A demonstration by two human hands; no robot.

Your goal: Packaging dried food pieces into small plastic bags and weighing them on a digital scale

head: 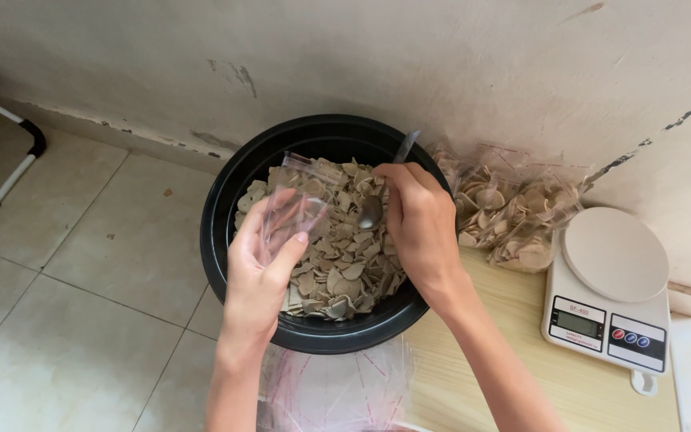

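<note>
the person's left hand (261,264) holds a small clear plastic bag (296,196) upright over the near-left part of a large black bowl (221,210), thumb and fingers pinching the bag's lower edge so its mouth points up and away. the right hand (420,228) is closed around the handle of a metal spoon (373,210), whose bowl rests among the thin, pale, dried chips (345,264) that fill the black bowl (they look like flat irregular slices, beige to grey). the spoon's handle sticks out past the knuckles toward the wall (441,64). the bag sits just beside the spoon, slightly left of it, and whether any chips are already inside it cannot be told. the black bowl rests partly on a light wooden board (513,352) and partly over the tiled floor (81,280). behind the right hand, against the wall, lie several filled clear bags (513,212) of the same chips. right of them stands a white kitchen scale (611,292) with a round platform. a stack of empty clear bags with red edging (337,388) lies below the bowl, between the forearms.
</note>
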